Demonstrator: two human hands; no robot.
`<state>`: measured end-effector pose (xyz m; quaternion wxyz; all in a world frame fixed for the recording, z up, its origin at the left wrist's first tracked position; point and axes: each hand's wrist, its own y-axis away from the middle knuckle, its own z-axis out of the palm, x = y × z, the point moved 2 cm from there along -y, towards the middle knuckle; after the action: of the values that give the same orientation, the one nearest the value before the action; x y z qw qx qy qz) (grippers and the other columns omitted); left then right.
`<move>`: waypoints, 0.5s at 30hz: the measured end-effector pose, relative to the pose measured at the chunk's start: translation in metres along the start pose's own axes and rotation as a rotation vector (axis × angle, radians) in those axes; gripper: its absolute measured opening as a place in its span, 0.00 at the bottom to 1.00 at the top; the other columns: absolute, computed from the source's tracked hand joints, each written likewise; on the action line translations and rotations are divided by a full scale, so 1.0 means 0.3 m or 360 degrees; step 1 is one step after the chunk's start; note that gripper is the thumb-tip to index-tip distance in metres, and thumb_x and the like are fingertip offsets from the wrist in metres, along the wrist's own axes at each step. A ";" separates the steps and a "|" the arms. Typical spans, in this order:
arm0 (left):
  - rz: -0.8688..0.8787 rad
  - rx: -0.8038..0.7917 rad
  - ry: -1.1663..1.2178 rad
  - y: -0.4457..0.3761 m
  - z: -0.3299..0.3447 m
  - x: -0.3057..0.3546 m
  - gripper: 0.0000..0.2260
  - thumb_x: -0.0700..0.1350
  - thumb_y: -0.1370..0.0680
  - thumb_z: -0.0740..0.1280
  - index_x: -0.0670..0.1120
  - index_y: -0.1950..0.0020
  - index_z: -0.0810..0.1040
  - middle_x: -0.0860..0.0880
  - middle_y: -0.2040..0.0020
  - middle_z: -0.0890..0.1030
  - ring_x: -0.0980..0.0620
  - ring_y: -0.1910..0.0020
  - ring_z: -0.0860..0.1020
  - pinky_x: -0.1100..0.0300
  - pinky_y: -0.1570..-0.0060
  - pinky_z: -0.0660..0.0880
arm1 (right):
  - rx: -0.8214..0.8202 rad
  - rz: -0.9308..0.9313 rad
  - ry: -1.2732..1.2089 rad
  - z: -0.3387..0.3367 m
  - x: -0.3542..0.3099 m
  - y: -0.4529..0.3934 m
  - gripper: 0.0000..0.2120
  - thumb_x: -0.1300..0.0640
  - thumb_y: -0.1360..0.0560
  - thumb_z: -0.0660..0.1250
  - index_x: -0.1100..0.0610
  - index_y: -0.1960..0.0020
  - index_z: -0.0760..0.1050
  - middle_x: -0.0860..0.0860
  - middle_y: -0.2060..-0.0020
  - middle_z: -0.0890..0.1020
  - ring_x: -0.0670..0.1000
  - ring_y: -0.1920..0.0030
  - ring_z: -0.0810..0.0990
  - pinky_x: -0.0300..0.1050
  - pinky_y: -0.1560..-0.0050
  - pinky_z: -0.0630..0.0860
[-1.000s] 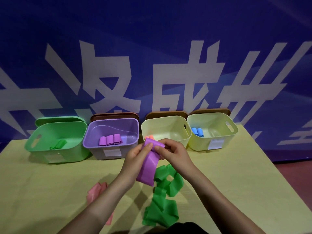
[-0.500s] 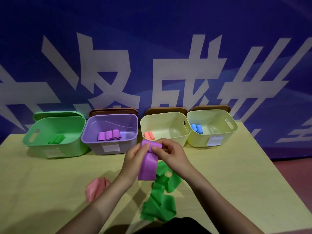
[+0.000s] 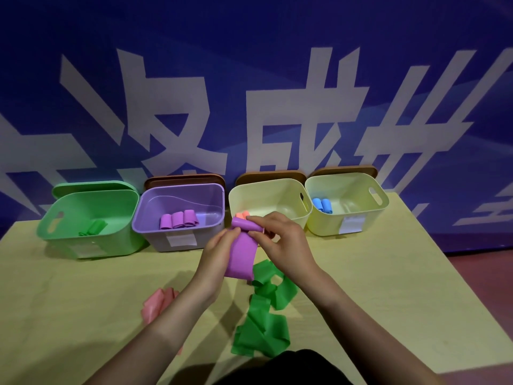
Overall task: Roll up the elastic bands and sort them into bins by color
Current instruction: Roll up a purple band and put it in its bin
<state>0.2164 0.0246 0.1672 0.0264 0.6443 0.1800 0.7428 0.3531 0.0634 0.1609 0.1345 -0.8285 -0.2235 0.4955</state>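
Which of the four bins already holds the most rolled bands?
The purple bin, second from the left: it holds three purple rolls; each of the others shows fewer.

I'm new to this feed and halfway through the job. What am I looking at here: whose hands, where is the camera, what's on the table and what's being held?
There is no machine: a person works bare-handed, and the single camera sits on their head, looking down and forward. The left hand and right hand are together rolling a purple band, its top already curled into a roll. On the table lie a loose green band and a pink band, not yet rolled. At the back stand four bins: green bin, purple bin, and two pale yellow ones, each holding rolled bands.
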 end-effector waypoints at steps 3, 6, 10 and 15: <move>0.0011 -0.0021 0.0091 -0.001 0.009 0.015 0.09 0.53 0.21 0.63 0.52 0.51 0.81 0.48 0.58 0.82 0.51 0.60 0.79 0.56 0.61 0.72 | -0.0042 -0.0090 0.0005 -0.009 -0.003 -0.015 0.15 0.57 0.26 0.69 0.55 0.40 0.80 0.43 0.60 0.75 0.41 0.61 0.73 0.32 0.57 0.70; 0.0035 -0.0003 0.0064 0.003 0.024 0.020 0.08 0.53 0.22 0.63 0.52 0.53 0.81 0.51 0.61 0.81 0.52 0.61 0.78 0.57 0.61 0.72 | -0.0103 -0.0152 0.0053 -0.020 0.003 -0.019 0.15 0.58 0.26 0.68 0.56 0.40 0.80 0.45 0.57 0.76 0.39 0.59 0.73 0.31 0.55 0.70; 0.0001 -0.0049 0.0007 -0.003 0.038 0.004 0.08 0.51 0.20 0.63 0.50 0.53 0.80 0.49 0.61 0.80 0.50 0.62 0.77 0.58 0.63 0.72 | -0.0151 -0.0118 0.0091 -0.027 0.021 0.001 0.16 0.57 0.25 0.67 0.57 0.38 0.79 0.45 0.56 0.76 0.44 0.57 0.75 0.32 0.55 0.71; 0.0031 -0.0055 -0.0039 -0.024 0.024 -0.016 0.07 0.47 0.20 0.62 0.50 0.52 0.79 0.45 0.56 0.80 0.49 0.59 0.77 0.56 0.63 0.74 | -0.0279 0.0032 -0.0132 -0.026 0.038 0.024 0.17 0.57 0.23 0.62 0.56 0.36 0.77 0.47 0.51 0.76 0.44 0.52 0.75 0.35 0.51 0.71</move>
<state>0.2229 0.0317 0.1613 0.0324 0.6546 0.1605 0.7380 0.3664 0.0627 0.1528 0.0472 -0.8181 -0.2630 0.5092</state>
